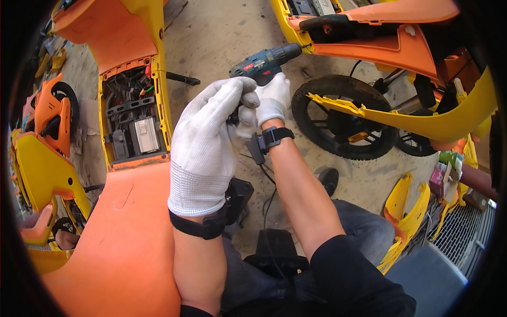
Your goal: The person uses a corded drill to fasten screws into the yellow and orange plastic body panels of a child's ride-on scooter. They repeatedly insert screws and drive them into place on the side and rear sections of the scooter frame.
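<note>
My right hand (274, 95), in a white knit glove, grips a dark blue cordless drill (256, 64) whose chuck points up and to the right. In front of it and nearer to me, my left hand (208, 124) wears a matching glove with grey fingertips. Its fingers are curled together, and a bit of something dark shows at them, too hidden to name. To the left stands an orange and yellow scooter body (124, 211) with an uncovered bay of wiring (132, 87) and a silver box (146, 134).
A second scooter with a black front wheel (346, 117) and a loose-looking yellow side panel (412, 119) is at the right. Yellow trim pieces (406, 222) lie by a metal grating (465, 232). More scooter parts (50, 174) stand at the far left. A cable (268, 203) hangs from my right wrist strap.
</note>
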`<state>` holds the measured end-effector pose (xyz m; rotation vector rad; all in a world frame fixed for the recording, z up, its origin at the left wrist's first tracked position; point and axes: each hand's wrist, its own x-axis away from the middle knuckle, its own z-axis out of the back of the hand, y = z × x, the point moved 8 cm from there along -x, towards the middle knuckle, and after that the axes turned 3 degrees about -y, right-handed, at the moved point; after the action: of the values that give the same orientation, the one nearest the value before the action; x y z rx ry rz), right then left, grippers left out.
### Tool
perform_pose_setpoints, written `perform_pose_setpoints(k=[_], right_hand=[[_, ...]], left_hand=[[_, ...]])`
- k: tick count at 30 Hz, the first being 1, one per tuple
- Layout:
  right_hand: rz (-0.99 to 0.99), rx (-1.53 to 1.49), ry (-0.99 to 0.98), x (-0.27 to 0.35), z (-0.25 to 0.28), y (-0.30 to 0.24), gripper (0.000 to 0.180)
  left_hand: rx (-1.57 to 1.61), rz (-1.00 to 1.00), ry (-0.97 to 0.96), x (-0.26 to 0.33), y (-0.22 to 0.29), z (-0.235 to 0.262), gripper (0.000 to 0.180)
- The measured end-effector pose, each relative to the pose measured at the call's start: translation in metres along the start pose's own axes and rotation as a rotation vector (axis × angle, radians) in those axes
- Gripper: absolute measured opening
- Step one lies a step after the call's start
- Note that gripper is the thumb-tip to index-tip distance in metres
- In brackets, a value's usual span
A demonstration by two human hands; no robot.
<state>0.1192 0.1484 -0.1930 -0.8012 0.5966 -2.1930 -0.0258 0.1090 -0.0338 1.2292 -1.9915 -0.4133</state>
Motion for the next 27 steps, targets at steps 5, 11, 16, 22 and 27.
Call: perform_pose_setpoints(k=[5, 11, 16, 22, 27], right_hand=[[0.195, 0.313, -0.254, 0.037, -0.024, 0.014, 0.058], [0.412, -0.051, -0.763, 0.088, -0.043, 0.062, 0.036], [-0.16, -0.661, -1.145, 0.134, 0.013, 0.101, 0.019], [-0.238, -0.994, -1.005, 0.168, 0.127, 0.08, 0.028], [-0.191, -0.975, -0.918, 0.188, 0.191, 0.126, 0.025]], left_hand=[[0.003, -0.031, -0.008, 0.0, -0.004, 0.0, 0.03], [-0.052, -0.026, -0.097, 0.013, -0.007, -0.022, 0.038], [-0.157, -0.119, -0.131, 0.026, -0.003, -0.028, 0.04], [-0.213, -0.09, -0.124, 0.034, -0.033, -0.045, 0.03], [-0.245, -0.058, -0.16, 0.044, -0.062, -0.069, 0.023]])
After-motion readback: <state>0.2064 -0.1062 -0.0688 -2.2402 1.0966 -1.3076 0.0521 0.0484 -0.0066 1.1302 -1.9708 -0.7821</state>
